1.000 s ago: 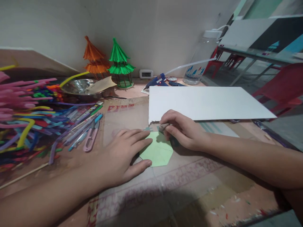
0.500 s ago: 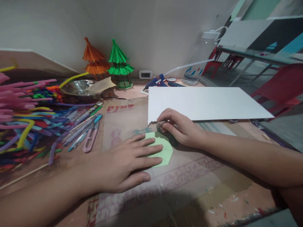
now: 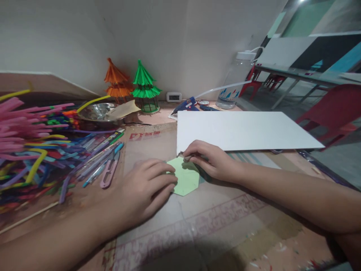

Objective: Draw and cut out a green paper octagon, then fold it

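Observation:
A pale green paper polygon point(image 3: 186, 177) lies flat on the covered tabletop between my hands. My left hand point(image 3: 149, 184) rests on its left edge with bent, slightly parted fingers, holding nothing. Between the thumb and fingers of my right hand point(image 3: 211, 160) is a small grey eraser-like lump point(image 3: 186, 159), at the paper's upper edge. My fingers hide much of it. Just behind that hand lies a white board point(image 3: 242, 130), its near left corner frayed.
Pipe cleaners point(image 3: 31, 150), pens and pink scissors point(image 3: 108, 171) crowd the left side. Behind stand a metal bowl point(image 3: 96, 113), orange point(image 3: 118, 81) and green point(image 3: 145, 84) pagoda models, a small clock point(image 3: 173, 97), a blue glue gun point(image 3: 184, 105) and a clear bottle point(image 3: 232, 82).
My left fingers have drawn back and curled, uncovering more of the green paper, which has turned and shifted left. My right hand has moved slightly left with the grey lump. The view has tilted up.

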